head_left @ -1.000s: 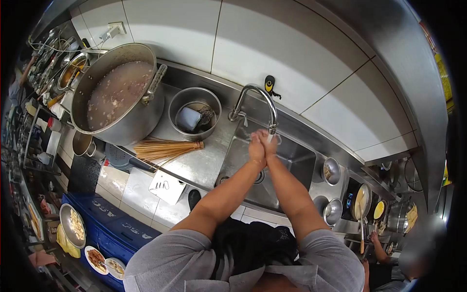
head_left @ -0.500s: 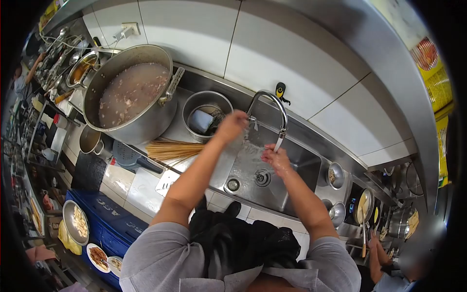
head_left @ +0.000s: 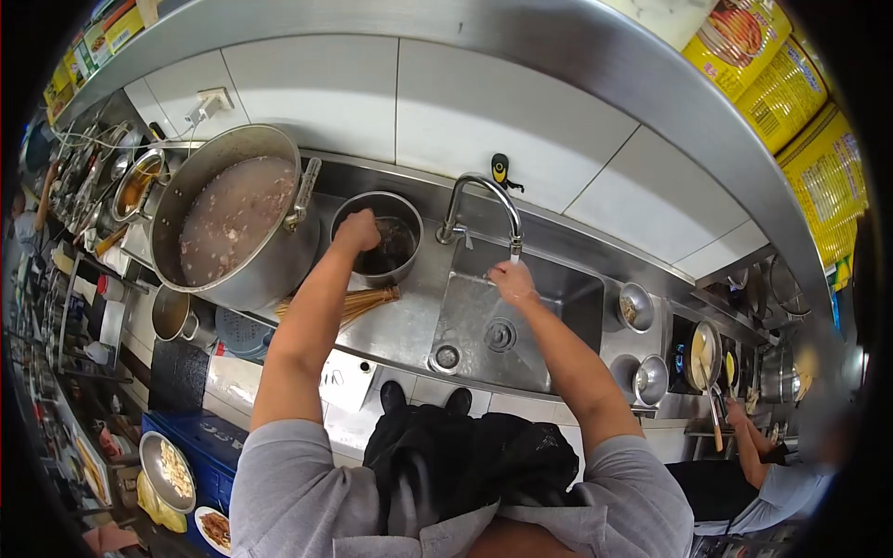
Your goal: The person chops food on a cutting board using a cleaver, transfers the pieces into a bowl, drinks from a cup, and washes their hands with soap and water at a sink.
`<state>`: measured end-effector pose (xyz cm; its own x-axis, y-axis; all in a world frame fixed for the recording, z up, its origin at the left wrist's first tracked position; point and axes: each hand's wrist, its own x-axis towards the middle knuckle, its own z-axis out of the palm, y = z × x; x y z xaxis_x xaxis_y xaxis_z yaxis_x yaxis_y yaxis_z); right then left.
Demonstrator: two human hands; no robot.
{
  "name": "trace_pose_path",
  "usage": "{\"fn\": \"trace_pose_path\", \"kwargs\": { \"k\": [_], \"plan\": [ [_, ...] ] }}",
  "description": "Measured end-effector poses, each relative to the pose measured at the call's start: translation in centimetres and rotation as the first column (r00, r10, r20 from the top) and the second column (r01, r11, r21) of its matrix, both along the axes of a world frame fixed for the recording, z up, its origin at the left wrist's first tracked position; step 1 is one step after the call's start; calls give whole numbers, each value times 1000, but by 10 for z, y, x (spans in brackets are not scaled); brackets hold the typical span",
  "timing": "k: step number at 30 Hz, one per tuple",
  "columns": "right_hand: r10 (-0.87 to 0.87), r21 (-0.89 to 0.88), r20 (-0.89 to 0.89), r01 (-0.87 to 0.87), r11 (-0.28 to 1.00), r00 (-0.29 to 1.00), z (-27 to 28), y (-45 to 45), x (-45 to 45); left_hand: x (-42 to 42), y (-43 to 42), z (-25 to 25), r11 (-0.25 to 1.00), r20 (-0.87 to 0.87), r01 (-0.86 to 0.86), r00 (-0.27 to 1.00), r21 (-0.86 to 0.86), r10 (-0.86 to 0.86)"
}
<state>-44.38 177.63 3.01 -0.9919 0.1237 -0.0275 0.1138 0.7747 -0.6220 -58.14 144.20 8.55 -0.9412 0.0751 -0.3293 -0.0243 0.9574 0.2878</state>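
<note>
My left hand (head_left: 358,230) reaches into a small steel pot (head_left: 417,244) of dark liquid, its fingers curled downward. Whatever they close on is hidden behind the hand. Below the mouth of the curved faucet (head_left: 488,183) is my right hand (head_left: 512,281), held over the sink (head_left: 465,339). A short white streak, which looks like water, runs from the faucet down to this hand. Its fingers are drawn together, and I cannot see what they hold, if anything. A bundle of thin wooden sticks (head_left: 370,301) lies under my left forearm, next to the pot.
A large pot (head_left: 265,279) of cloudy broth stands left. Metal bowls (head_left: 635,307) sit right of the sink. A blue box (head_left: 191,423) stands low at left. Beyond the pan (head_left: 709,349) at right, a co-worker (head_left: 781,484) works. Yellow packages (head_left: 781,98) fill the shelf above.
My left hand has moved left from beside the faucet into the small pot, covering where a pale bluish thing lay. My right hand stays under the faucet. The view has shifted.
</note>
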Motion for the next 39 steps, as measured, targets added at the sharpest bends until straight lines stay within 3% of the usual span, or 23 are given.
{"fn": "trace_pose_path", "kwargs": {
  "k": [1,4,6,7,8,9,10,11,12,13,14,16,18,20,24,27,28,30,31,32,34,38,39],
  "plan": [
    [-9,-1,-5,8,1000,1000,3,10,0,8,0,16,987,-119,36,993,156,-17],
    [-44,-223,321,121,967,946,16,16,12,52,30,59,848,-337,184,942,497,-7],
    [-127,-843,152,195,501,980,39,-18,24,86,78,54,702,-260,200,965,684,-22],
    [-128,-840,150,194,506,980,35,-26,22,91,109,8,548,-375,353,924,758,-77],
    [-162,-904,87,146,401,983,28,-32,19,112,132,15,482,26,99,969,870,-245],
    [-205,-952,27,87,294,978,24,-36,16,133,166,-9,274,70,-9,974,962,-213],
    [-211,-950,25,89,300,977,27,-41,20,147,192,-38,48,125,-118,972,992,-197],
    [-315,-907,141,250,339,939,33,-48,31,153,200,-48,46,128,-121,970,992,-209],
    [-422,-841,243,407,357,873,35,-53,44,158,207,-55,-32,343,-356,917,934,-204],
    [-321,-846,34,198,494,947,29,-58,65,158,213,-58,-113,537,-566,817,817,-213],
    [-329,-841,42,211,498,943,23,-61,80,158,220,-59,-114,544,-576,809,810,-223],
    [-273,-326,-219,194,925,937,12,-62,107,164,235,-61,-230,665,-682,730,694,-158],
    [-267,-370,-303,145,918,915,-15,-15,87,179,256,-61,-255,640,-692,722,676,-263],
    [-388,-528,-58,302,794,920,-4,30,68,194,285,-58,-312,551,-696,710,647,-439],
    [-587,-445,28,536,717,809,-1,75,56,198,302,-56,-260,428,-624,728,737,-536],
    [-469,-114,-331,458,881,819,27,79,61,180,286,-62,-324,447,-657,723,681,-527],
    [-473,-119,-328,461,879,818,40,80,63,176,284,-69,-387,518,-698,711,603,-475],
    [-443,-663,-19,320,677,896,99,71,73,174,297,-97,-421,656,-748,659,514,-369],
    [-398,-696,-56,250,673,915,121,64,78,178,304,-111,-342,664,-751,659,565,-353],
    [-402,-693,-55,255,674,914,128,64,78,180,312,-116,-262,666,-746,665,612,-339],
    [-310,-448,-280,162,879,909,137,67,78,192,332,-111,-219,655,-723,689,656,-310],
    [-320,-479,-269,162,863,908,144,65,79,187,347,-97,-176,674,-725,686,666,-275],
    [-371,-495,-236,217,841,898,143,60,82,177,353,-118,-270,612,-727,680,631,-403]
  ]
}}
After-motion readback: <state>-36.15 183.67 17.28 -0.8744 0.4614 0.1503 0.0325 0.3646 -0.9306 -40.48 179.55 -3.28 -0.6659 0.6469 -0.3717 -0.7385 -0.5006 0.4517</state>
